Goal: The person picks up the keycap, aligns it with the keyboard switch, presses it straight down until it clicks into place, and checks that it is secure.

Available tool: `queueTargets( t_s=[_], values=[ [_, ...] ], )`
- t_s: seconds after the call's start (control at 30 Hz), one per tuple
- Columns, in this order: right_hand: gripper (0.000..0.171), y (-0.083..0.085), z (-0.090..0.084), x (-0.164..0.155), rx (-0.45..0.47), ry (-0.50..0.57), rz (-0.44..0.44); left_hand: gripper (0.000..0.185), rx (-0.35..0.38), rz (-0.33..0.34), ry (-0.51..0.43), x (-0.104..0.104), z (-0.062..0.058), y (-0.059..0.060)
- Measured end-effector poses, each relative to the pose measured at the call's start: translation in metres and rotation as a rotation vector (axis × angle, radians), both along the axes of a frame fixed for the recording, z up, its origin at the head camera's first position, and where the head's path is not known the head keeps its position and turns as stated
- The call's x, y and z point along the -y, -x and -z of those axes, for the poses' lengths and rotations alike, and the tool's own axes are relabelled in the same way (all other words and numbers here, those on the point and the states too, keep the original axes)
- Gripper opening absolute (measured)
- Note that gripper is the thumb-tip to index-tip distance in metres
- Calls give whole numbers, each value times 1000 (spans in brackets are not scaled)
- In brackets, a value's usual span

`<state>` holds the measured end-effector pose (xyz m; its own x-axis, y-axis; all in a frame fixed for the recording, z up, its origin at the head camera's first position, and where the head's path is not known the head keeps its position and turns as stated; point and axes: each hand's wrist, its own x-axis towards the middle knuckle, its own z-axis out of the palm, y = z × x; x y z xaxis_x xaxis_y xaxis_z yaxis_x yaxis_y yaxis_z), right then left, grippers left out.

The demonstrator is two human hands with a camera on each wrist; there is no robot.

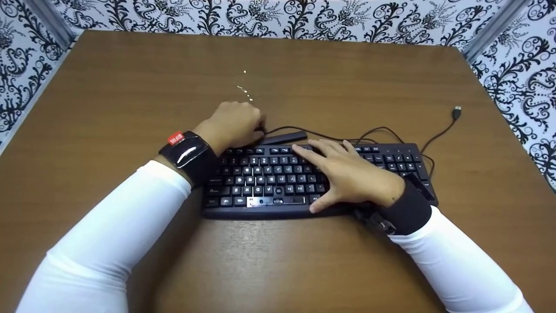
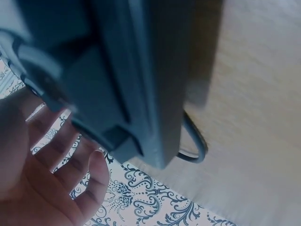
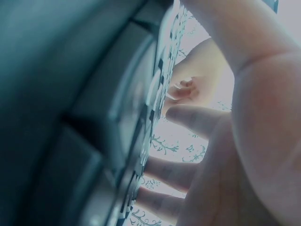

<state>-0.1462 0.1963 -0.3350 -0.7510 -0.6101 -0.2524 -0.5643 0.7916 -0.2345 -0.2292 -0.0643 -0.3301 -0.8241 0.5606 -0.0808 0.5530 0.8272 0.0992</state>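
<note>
A black computer keyboard [image 1: 269,174] lies on the brown table. My left hand [image 1: 236,124], fingers curled, is at its back edge, where the thin black cable [image 1: 299,128] runs into thumb and forefinger, which seem to pinch it. In the left wrist view, the other fingers [image 2: 75,174] hang loosely curled behind the keyboard's dark side [image 2: 160,84]; thumb and forefinger are hidden there. A dark strip [image 1: 284,138] sticks up behind the top keys. My right hand [image 1: 347,174] rests spread over the right-middle keys, its fingers [image 3: 174,174] reaching across them in the right wrist view.
From behind the keyboard the cable loops right, ending in a USB plug [image 1: 456,113] on the table [image 1: 347,82]. Several small bright specks [image 1: 245,91] show beyond my left hand. Patterned black-and-white panels [image 1: 260,17] border the back and sides.
</note>
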Motion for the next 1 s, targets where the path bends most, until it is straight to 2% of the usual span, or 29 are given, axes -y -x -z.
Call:
queueTargets(
  t_s=[0.43, 1.0],
  values=[
    [126, 0, 2, 0, 1, 11, 2, 17, 8, -15, -13, 3, -1, -2],
    [126, 0, -1, 0, 24, 1, 10, 16, -18, 38, -74, 2, 4, -4]
  ],
)
